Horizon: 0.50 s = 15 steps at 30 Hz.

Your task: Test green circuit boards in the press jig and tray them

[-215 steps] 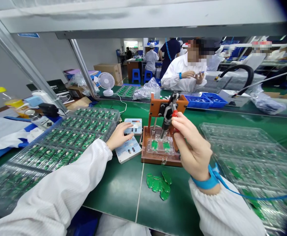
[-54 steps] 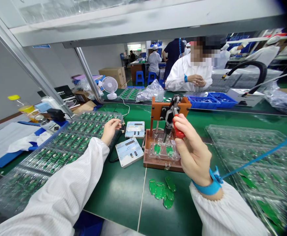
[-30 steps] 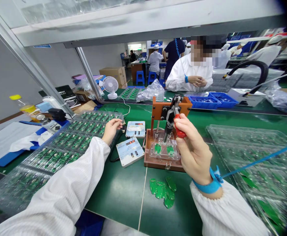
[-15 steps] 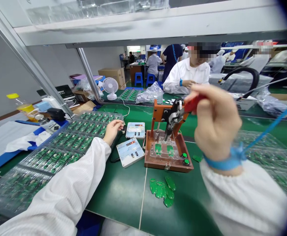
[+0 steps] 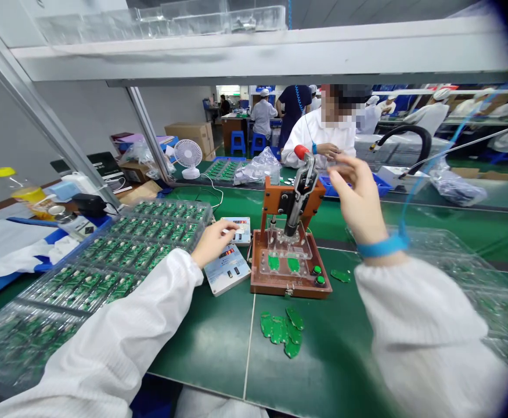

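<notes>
Fingers (image 5: 348, 168) of the right hand (image 5: 360, 200) are curled and slightly parted, holding nothing that shows, near the raised red-handled toggle clamp (image 5: 301, 159). That clamp stands on a brown jig (image 5: 280, 287) over two green circuit boards (image 5: 273, 263) in a clear acrylic nest. The left hand (image 5: 212, 245) rests its open fingertips on a small digital tester (image 5: 235, 230), beside a tray of green boards (image 5: 149, 232). Loose boards (image 5: 281, 331) lie on the desk (image 5: 201, 331).

2 digital counters (image 5: 235, 231) at ctr, 1 test jig (image 5: 291, 285) w/ 2 PCBs (image 5: 273, 263) & 2 grn btns (image 5: 317, 270) — 1 loose PCB (image 5: 339, 275) right, approx 5 PCBs (image 5: 282, 331) near.
</notes>
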Motion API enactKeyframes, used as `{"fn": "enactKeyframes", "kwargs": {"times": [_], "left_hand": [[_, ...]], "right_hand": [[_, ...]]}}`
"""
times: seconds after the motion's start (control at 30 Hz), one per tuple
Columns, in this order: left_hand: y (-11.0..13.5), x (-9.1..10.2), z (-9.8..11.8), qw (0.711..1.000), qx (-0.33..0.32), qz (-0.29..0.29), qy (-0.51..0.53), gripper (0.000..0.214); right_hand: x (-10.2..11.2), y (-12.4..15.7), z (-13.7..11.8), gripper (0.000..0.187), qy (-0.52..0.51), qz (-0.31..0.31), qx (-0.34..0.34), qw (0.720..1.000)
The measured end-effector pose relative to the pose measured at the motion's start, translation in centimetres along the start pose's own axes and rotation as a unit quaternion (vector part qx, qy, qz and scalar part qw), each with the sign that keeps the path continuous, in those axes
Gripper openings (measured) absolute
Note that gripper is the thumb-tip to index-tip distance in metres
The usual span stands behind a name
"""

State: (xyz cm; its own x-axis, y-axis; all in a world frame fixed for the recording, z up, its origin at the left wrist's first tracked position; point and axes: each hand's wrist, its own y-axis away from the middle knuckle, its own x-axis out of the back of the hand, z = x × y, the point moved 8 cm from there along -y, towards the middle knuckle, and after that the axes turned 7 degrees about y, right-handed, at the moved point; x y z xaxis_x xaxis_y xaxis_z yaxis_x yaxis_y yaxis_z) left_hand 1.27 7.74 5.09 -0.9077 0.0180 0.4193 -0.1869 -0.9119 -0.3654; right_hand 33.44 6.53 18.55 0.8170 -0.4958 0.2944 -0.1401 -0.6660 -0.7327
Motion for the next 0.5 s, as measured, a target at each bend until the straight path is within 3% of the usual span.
{"fn": "enactKeyframes", "kwargs": {"times": [0.07,0.13,0.23,0.33,0.5], "left_hand": [[1.4,-3.1,2.3,0.997,-0.035,-0.066,-0.029,0.022],[2.9,-5.7,3.8,0.992,-0.054,-0.107,-0.050,0.027],[4.3,-8.4,4.8,0.984,-0.073,-0.135,-0.085,0.038],[4.6,-9.7,4.8,0.979,-0.084,-0.154,-0.103,0.035],[3.9,-9.9,5.2,0.987,-0.073,-0.130,-0.061,0.030]], "right_hand": [[1.5,5.1,2.6,0.036,0.035,0.052,-0.068,0.996],[0.6,9.9,4.0,0.032,0.075,-0.007,-0.106,0.991],[-1.9,15.1,4.1,0.031,0.093,-0.107,-0.102,0.985],[-3.8,17.0,3.5,0.030,0.105,-0.163,-0.089,0.977],[-4.6,16.1,3.6,0.024,0.071,-0.206,-0.103,0.970]]}}
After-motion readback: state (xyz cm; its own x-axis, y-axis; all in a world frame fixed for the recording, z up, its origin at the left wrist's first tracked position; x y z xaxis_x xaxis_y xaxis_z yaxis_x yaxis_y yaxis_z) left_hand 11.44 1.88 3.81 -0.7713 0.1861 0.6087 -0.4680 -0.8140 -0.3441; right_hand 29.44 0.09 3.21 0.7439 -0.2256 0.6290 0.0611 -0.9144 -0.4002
